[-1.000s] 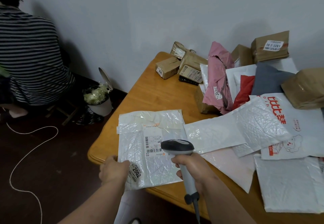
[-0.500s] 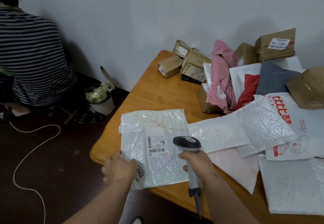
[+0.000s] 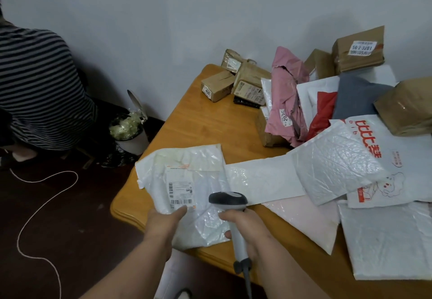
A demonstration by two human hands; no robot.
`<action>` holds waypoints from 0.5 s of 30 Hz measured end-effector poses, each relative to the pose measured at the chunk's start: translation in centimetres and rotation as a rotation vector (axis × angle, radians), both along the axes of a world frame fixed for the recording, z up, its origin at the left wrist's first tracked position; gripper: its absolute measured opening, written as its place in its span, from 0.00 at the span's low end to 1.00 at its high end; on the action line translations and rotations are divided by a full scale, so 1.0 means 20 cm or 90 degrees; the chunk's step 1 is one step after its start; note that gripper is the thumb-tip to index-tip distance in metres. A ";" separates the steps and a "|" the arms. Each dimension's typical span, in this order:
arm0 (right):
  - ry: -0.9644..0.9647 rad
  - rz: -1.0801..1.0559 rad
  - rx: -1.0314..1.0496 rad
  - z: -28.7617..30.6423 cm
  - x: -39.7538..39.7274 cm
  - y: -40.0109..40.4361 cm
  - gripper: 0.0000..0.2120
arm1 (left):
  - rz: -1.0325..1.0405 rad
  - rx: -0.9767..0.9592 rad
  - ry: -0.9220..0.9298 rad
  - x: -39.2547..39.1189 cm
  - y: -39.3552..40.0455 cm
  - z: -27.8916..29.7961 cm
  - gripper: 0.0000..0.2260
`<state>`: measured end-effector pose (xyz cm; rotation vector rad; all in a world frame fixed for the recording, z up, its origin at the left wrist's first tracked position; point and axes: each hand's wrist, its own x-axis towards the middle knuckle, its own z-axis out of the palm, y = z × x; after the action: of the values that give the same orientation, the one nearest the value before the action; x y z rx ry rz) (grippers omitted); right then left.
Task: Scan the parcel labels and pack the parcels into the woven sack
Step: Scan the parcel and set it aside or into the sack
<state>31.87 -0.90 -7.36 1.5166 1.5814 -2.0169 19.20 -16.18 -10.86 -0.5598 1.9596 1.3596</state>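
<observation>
Head view: my left hand [image 3: 163, 222] pinches the crinkled white plastic mailer [image 3: 187, 196] just ahead, its barcode label [image 3: 179, 190] left of the grey handheld scanner [image 3: 230, 207] gripped in my right hand [image 3: 247, 231].

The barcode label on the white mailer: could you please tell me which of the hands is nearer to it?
Left. The left hand pinches the white mailer just below the barcode label; the right hand grips the scanner beside it.

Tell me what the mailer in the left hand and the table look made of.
Mailer: looks like thin glossy white plastic, likely bubble-lined; it shows quilted crinkles and shiny highlights. Table: appears to be varnished wood in a honey colour, with visible grain and a soft sheen; solid or veneer cannot be told.
</observation>
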 end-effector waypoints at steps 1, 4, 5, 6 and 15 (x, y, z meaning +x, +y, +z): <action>0.006 0.006 -0.016 0.01 0.01 0.00 0.15 | -0.005 0.014 -0.026 0.00 0.00 0.01 0.20; 0.029 0.012 -0.048 0.02 0.05 0.00 0.20 | 0.001 0.041 -0.101 0.01 -0.02 0.05 0.11; 0.041 0.008 -0.057 0.02 0.07 0.00 0.19 | 0.005 0.052 -0.108 0.01 -0.03 0.07 0.11; 0.055 0.003 -0.064 0.03 0.08 0.01 0.18 | 0.011 0.067 -0.104 0.02 -0.04 0.10 0.11; 0.209 -0.018 -0.053 0.23 0.21 0.12 0.13 | 0.049 0.354 0.066 0.15 -0.02 0.51 0.10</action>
<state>36.05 1.42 -2.85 1.2345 1.5637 -2.4141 22.20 -16.53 -0.56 -0.3015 1.5406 1.9160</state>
